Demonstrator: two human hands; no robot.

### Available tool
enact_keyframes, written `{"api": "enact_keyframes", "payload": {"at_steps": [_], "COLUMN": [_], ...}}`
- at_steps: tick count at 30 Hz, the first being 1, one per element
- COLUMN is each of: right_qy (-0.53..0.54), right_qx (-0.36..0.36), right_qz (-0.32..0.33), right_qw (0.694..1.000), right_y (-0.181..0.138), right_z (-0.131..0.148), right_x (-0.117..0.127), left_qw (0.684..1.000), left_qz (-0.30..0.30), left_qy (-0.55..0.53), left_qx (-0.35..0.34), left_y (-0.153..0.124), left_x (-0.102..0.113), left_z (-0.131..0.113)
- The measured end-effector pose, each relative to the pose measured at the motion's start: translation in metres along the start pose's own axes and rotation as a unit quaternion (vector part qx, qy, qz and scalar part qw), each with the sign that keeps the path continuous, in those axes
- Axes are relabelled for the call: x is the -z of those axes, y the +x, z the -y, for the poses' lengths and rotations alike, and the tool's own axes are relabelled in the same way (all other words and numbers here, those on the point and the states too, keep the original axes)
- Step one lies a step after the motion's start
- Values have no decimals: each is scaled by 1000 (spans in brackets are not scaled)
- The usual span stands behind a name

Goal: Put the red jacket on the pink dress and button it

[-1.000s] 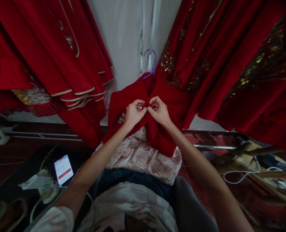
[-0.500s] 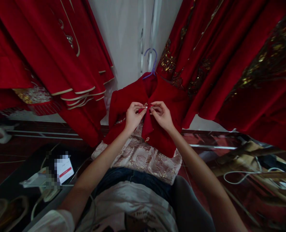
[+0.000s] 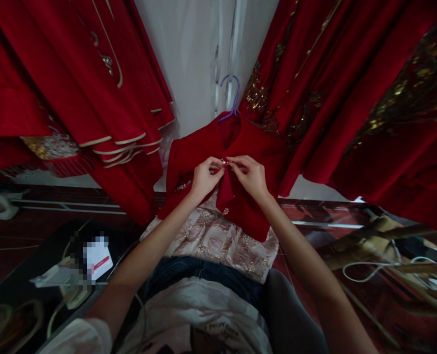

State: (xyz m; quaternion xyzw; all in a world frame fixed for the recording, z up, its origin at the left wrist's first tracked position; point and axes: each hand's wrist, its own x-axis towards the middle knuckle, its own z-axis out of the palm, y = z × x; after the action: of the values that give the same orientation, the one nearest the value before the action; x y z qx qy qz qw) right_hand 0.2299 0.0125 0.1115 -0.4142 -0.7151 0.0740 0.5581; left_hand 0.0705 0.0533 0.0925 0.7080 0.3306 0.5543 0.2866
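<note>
A small red jacket (image 3: 189,152) hangs in front of me on a purple hanger (image 3: 230,96). My left hand (image 3: 202,177) pinches the jacket's left front edge at chest height. My right hand (image 3: 251,176) pinches the right front edge beside it. A small sparkling button (image 3: 224,161) shows between the fingertips of both hands. A second button (image 3: 225,212) sits lower on the front. Under the jacket lies a pale gold-patterned skirt (image 3: 214,241) across my lap.
Long red garments with gold trim (image 3: 104,88) hang at the left and embroidered red ones (image 3: 351,98) at the right. A white wall (image 3: 192,59) lies behind. A phone (image 3: 97,258) and cables rest on a dark surface at the lower left; white cable (image 3: 366,268) and wooden sticks lie right.
My hands drew the two front edges together and shifted slightly down; the jacket front, bunched a second ago, now lies flatter with the buttons showing.
</note>
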Motion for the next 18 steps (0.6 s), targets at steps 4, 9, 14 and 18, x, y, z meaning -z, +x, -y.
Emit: {"api": "enact_keyframes", "payload": {"at_steps": [4, 9, 14, 18], "right_qy": [-19, -21, 6, 44], "right_qx": [-1, -7, -25, -42], "right_qz": [-10, -27, -19, -6], "right_qw": [1000, 999, 999, 998], "right_y": [0, 0, -1, -1], "right_z": [-3, -4, -5, -9], "right_x": [0, 0, 0, 2], "left_qw": [990, 975, 964, 961], "left_qz": [82, 109, 109, 124], "left_qy": [89, 160, 211, 217], "left_qx": [-77, -110, -116, -120], "left_y": [7, 16, 21, 20], "left_x": [6, 7, 7, 9], "left_z": [-7, -16, -22, -23]}}
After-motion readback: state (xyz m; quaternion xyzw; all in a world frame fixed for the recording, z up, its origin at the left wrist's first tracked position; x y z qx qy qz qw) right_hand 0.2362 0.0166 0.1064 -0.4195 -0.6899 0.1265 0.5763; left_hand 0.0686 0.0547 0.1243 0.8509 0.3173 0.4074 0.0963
